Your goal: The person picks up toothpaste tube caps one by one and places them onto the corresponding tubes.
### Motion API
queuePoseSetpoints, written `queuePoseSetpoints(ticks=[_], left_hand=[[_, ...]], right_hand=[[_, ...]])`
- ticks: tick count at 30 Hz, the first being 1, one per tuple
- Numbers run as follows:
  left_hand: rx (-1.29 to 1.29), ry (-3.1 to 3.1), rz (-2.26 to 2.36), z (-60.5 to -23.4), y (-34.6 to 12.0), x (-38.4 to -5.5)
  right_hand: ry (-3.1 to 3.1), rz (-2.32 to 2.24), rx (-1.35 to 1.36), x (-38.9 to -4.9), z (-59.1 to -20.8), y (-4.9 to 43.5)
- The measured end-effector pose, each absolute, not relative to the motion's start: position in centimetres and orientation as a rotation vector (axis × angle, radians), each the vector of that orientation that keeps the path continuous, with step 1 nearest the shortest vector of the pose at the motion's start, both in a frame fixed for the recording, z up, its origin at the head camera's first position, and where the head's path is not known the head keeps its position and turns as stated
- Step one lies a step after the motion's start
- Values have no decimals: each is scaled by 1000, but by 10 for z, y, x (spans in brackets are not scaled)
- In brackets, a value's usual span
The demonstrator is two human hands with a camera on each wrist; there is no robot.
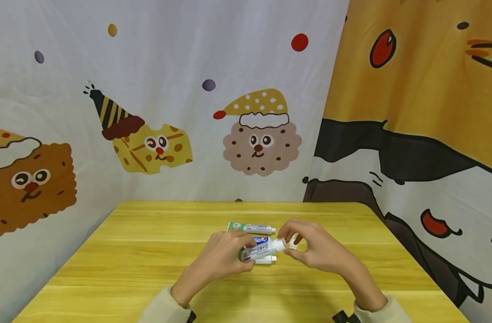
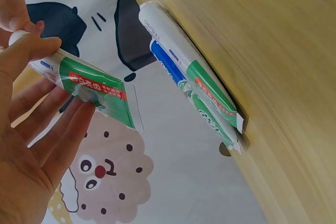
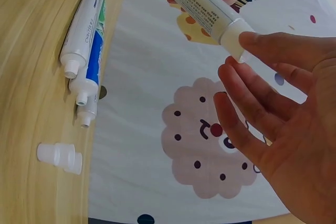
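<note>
My left hand (image 1: 226,255) holds a white and green toothpaste tube (image 1: 256,252) above the table, its green flat end pointing away from the cap in the left wrist view. My right hand (image 1: 319,244) pinches the white cap (image 3: 234,39) at the tube's other end between thumb and fingers. Beneath and beyond the hands lie three more toothpaste tubes: a white and green one (image 3: 81,38), one with a blue band (image 3: 93,64), and another whose nozzle (image 3: 86,119) shows. These have bare nozzles. Loose white caps (image 3: 48,153) stand close together beside them.
The yellow wood-grain table (image 1: 149,251) runs back to a cloth backdrop (image 1: 181,54) with cartoon food prints. On the right hangs more cloth (image 1: 415,157) with large cartoon animals.
</note>
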State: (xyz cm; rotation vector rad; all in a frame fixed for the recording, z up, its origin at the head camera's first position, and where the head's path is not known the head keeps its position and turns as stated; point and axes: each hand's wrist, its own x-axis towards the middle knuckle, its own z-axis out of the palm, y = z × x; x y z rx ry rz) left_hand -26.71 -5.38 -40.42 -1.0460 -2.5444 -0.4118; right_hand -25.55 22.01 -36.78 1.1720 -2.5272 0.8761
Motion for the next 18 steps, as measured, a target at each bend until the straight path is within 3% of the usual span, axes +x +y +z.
queuePoseSetpoints(ticks=[18], left_hand=[[-1058,-2532,-399,-403,-54,-266]], right_hand=[[-2644,779,1020,-258,-369,220]])
